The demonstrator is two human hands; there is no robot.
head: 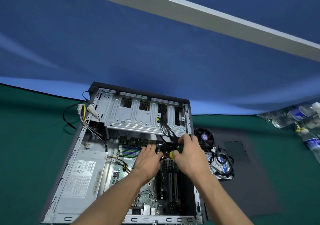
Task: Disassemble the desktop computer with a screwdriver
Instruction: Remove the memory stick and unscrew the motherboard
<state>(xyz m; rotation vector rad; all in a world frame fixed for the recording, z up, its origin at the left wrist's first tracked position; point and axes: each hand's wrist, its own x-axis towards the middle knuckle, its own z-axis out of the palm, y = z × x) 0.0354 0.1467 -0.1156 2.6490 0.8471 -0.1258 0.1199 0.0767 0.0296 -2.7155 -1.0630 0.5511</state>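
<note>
The desktop computer case (124, 155) lies on its side on the green table (26, 147), open face up, probably so every board screw can be reached from above. Both hands work at about twelve o'clock over the motherboard (166, 186). The right hand (188, 153) curls around the green-and-yellow screwdriver (175, 152), its yellow butt end pointing back toward six o'clock and the shaft angled into the board's far right corner, hidden under the fingers; it looks aimed at a mounting screw there. The left hand (149, 159) lies with straight fingers spread flat on the board beside the memory slots (131, 151), apparently steadying the work rather than grasping anything. One power supply (83, 178) sits at nine o'clock in the case, and one drive cage (143, 115) spans the far end. Outside the case at three o'clock rest one cooling fan (205, 137), one hard drive (222, 166) draped with black cables, and one dark side panel (242, 172), seemingly parts already taken off and set clear. Several plastic water bottles (297, 115) lie at two o'clock; their exact count is unclear.
</note>
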